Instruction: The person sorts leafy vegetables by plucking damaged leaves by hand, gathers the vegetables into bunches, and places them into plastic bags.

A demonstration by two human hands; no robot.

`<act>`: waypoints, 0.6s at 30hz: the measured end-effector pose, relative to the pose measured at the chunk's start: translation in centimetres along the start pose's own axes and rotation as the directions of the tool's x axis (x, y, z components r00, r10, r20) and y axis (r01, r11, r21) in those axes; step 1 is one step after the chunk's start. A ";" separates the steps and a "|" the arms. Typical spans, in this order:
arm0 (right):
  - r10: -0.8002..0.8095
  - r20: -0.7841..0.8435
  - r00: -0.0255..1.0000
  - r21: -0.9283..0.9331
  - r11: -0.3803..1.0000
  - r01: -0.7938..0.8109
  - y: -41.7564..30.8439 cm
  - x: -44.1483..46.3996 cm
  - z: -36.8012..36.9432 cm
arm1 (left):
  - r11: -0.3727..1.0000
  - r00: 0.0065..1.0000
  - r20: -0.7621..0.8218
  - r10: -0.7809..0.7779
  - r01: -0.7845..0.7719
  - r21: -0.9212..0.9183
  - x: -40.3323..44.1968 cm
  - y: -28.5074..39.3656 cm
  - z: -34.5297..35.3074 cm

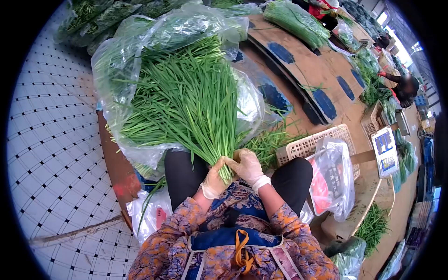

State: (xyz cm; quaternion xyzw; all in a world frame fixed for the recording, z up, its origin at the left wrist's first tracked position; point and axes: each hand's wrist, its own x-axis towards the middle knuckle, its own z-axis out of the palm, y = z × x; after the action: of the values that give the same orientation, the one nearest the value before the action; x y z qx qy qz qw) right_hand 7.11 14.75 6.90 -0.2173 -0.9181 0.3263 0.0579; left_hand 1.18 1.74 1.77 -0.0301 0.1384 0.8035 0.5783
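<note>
A bunch of garlic chives point(212, 121) fans out in front of me, its pale stem ends toward my lap. My left hand point(214, 180), in a pale glove, is wrapped round the stems near their cut ends. Close against it, my right hand point(248, 167), also gloved, has its fingers closed at the right side of the same stems. The leaves lie over a large pile of chives point(163, 88) in an open clear plastic bag point(114, 65). What exactly the right fingertips pinch is partly hidden.
At my right are a plastic crate point(322, 140), a stack of clear bags point(332, 177) and a scale display point(385, 151). Loose chives point(268, 144) lie by my right knee. Another person point(405, 86) works far right. White tiled flooring point(56, 140) stretches left.
</note>
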 end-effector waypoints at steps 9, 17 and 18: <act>0.293 0.200 0.935 0.810 0.488 -0.326 2.8 -1.1 2.6 | 0.997 0.978 -0.208 -0.025 0.039 0.064 0.1 0.0 1.2; -0.083 -0.209 0.974 0.391 0.906 0.161 2.4 -2.0 2.5 | 0.960 0.964 -0.251 0.089 -0.016 0.280 1.0 -0.3 1.0; -0.064 -0.212 0.975 0.465 0.871 0.159 2.3 -2.3 2.5 | 0.970 0.958 -0.272 0.085 -0.017 0.243 1.2 -0.3 0.7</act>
State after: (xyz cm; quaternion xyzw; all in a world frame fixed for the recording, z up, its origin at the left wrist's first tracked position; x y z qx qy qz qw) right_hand 9.41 13.86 3.57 -0.1728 -0.8102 0.5168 0.2159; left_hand 1.15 3.14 2.14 -0.0707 0.3150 0.7834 0.5311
